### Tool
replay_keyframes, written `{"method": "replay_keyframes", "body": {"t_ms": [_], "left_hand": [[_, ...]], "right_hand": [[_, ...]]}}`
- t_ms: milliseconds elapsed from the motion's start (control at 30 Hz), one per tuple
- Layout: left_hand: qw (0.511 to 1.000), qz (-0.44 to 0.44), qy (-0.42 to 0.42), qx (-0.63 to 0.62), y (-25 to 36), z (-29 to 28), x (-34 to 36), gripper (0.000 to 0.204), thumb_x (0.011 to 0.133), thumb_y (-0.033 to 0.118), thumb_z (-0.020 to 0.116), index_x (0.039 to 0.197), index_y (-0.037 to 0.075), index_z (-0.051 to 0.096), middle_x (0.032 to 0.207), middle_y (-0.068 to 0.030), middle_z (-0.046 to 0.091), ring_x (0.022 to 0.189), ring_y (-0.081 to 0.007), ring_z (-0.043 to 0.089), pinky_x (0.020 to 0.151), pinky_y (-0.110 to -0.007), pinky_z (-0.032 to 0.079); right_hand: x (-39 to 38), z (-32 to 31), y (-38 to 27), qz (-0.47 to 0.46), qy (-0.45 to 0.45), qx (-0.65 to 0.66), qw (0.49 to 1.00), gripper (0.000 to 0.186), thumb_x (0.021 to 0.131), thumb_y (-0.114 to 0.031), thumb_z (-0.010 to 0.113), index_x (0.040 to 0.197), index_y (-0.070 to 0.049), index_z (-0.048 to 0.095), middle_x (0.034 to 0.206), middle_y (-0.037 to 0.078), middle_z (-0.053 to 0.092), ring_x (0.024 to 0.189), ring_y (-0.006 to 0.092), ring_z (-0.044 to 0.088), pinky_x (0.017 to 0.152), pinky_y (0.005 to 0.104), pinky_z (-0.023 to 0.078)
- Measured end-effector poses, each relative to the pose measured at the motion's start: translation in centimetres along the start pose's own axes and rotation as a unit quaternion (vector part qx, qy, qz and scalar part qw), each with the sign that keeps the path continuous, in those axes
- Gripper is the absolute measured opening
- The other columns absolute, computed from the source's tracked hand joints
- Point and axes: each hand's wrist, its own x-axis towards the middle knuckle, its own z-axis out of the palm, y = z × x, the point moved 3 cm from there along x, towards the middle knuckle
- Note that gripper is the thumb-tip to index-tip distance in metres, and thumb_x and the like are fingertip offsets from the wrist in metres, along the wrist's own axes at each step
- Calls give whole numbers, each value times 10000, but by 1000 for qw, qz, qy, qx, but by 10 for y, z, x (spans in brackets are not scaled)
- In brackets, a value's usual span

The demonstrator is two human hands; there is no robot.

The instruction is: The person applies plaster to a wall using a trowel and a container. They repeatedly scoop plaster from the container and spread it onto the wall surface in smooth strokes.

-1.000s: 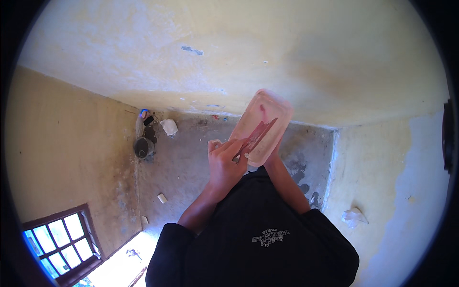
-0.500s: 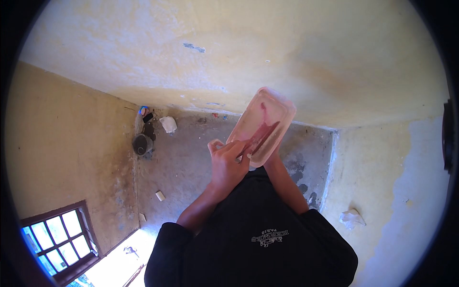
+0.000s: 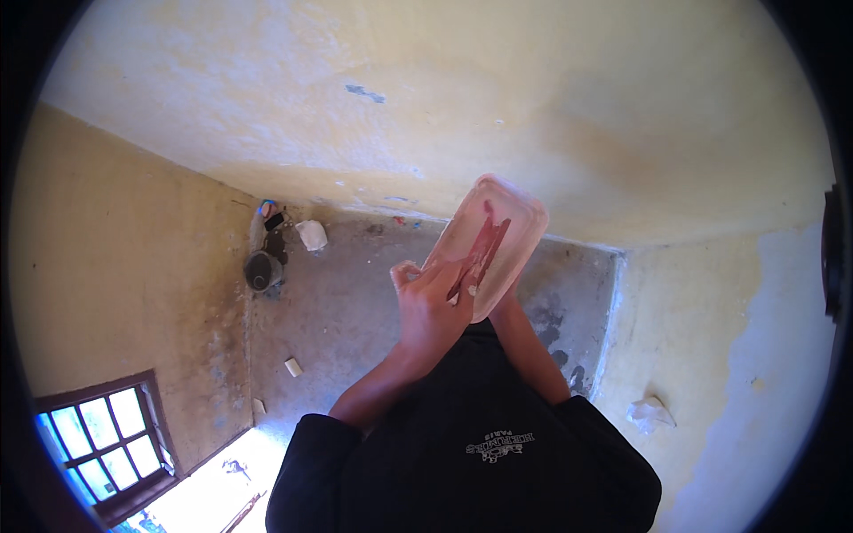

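A rounded rectangular pink plastic tray (image 3: 513,240) is held up in front of me, a reddish streak on its inside. Under its right side is my right hand (image 3: 501,303), holding it with fingers mostly hidden. My left hand (image 3: 431,302), fingers bent, grips a long, flat reddish tool (image 3: 490,242) lying over the tray, its far end near the streak. A small pale spot shows by the fingertips; I cannot tell what it is.
Stained yellowish walls (image 3: 693,311) surround a grey concrete floor (image 3: 329,320). At the left corner are a dark bucket (image 3: 262,272), a white bag (image 3: 311,234) and small items. A white block (image 3: 293,367), a barred window (image 3: 99,442) and a crumpled plastic bag (image 3: 650,413) are lower down.
The tray and both hands have dropped a little in the view. The flat tool has changed its angle on the tray slightly, and my left hand has shifted rightward with it.
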Motion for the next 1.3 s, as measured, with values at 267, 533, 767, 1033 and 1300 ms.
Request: {"method": "replay_keyframes", "body": {"t_ms": [267,533,767,1033,1300], "left_hand": [[999,35,11,-6,11,11,-6,38,806,85,706,837,75,685,681,-45,620,586,-238,556,745,-396,330],[1000,23,12,-8,12,8,-6,64,808,107,697,863,83,675,758,-54,664,656,-240,617,757,-403,346],[999,4,44,-26,8,0,-2,73,787,98,701,853,80,677,764,-65,668,660,-253,611,754,-404,352],[1000,-9,28,-12,1,1,-5,91,774,69,700,861,79,676,694,-56,618,629,-252,584,740,-389,348],[998,33,44,38,0,-31,18,188,793,40,676,961,112,717,787,-33,652,718,-215,614,743,-386,353]], "right_hand": [[-4,27,3,2,-96,211,973,824,940,-706,358,1528,-130,302,1520,150,385,1351,377,428,1109,538,366],[-13,49,6,12,-111,397,911,877,922,-754,322,1547,-142,255,1536,171,355,1370,419,396,1106,554,367],[-11,21,7,3,-39,327,944,791,955,-720,303,1523,-171,316,1495,81,420,1347,298,443,1104,478,388],[-13,24,1,-30,99,-83,991,745,968,-709,291,1479,-177,395,1420,40,501,1293,235,499,1088,441,407],[-13,27,3,12,94,-69,993,815,938,-764,232,1492,-184,376,1426,63,502,1288,265,507,1065,449,438]]}}
